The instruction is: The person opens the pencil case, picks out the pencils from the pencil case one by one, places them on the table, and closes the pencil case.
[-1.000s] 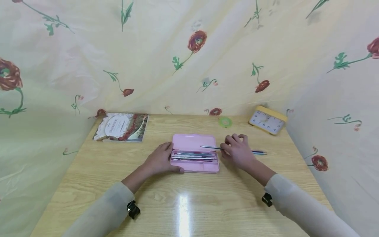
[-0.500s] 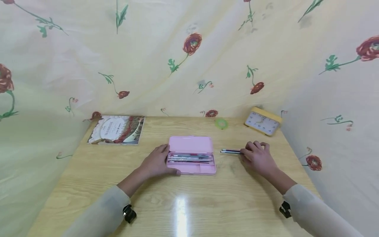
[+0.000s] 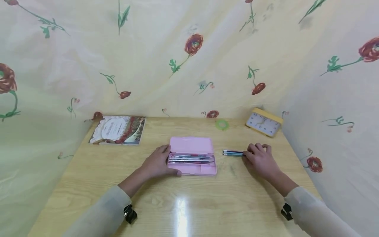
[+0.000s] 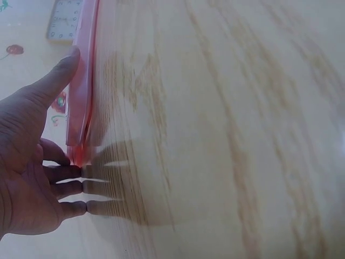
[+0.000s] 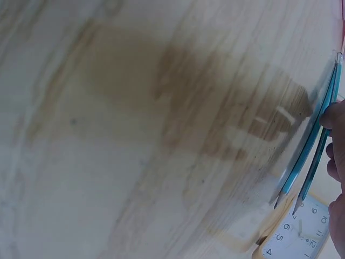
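Observation:
A pink pencil case lies open on the table, its lid folded back and several pencils in its long compartment. My left hand holds the left end of the case, thumb along the near side and fingers at the far side; the left wrist view shows the thumb against the pink edge. To the right of the case, my right hand pinches the blue-green pencils lying on the table. Two sharpened tips show in the right wrist view, below the fingers.
At the back left lies a booklet. A green ring-shaped roll is near the back edge, and a yellow clock stands at the back right. Flowered cloth hangs behind the wooden table.
My right hand has moved right, away from the case, taking a pencil over to the pencils on the table. My left hand has stayed on the case.

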